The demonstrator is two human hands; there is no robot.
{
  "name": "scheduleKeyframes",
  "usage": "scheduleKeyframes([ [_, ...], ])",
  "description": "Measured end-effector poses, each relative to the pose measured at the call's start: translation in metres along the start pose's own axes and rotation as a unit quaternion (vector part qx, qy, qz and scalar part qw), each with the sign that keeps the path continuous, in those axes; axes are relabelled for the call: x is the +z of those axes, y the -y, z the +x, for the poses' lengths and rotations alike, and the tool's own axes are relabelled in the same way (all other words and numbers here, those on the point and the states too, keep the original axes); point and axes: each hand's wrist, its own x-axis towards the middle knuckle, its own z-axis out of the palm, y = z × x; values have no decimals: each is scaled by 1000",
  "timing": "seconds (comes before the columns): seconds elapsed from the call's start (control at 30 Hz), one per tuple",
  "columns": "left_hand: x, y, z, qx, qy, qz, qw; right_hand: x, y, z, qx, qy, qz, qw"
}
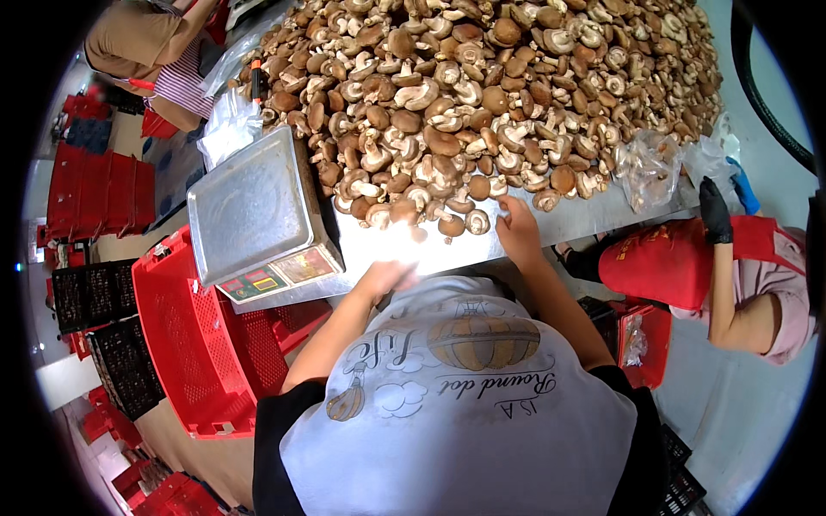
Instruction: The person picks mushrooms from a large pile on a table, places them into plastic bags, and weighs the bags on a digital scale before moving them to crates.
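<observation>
A large heap of shiitake mushrooms (445, 138) covers the steel table before me. My right hand (520, 231) is at the near edge of the heap, fingers loosely bent. Between its thumb and forefinger I see nothing held. Just left of it lies a single mushroom (477, 222), gills up. My left hand (388, 277) is low over the table's near edge, close to my shirt. Strong glare and blur hide its fingers, so whether it holds anything is unclear. Left of the heap stands a weighing scale (255, 200) with a bare metal pan.
Clear plastic bags (648, 169) lie at the table's right, near a co-worker's black-gloved hand (715, 209). More bags (231, 126) and a marker-like black-and-orange object (256, 80) are behind the scale. A red crate (187, 342) stands at lower left. Another person (139, 45) is at upper left.
</observation>
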Motion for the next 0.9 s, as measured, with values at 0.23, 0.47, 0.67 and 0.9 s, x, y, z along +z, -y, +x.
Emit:
scheduleKeyframes([
  [0.23, 35, -79, 0, 208, 7, 130, 969, 18, 11, 58, -76, 75, -211, 972],
  [0.47, 53, -78, 13, 149, 61, -81, 984, -9, -8, 38, 62, 127, 160, 977],
  [0.67, 60, -137, -9, 153, 65, -193, 967, -33, 59, 35, 15, 110, 368, 923],
  [0.9, 44, -137, -7, 195, 139, -272, 932, -36, 74, 47, -41, 213, 328, 919],
])
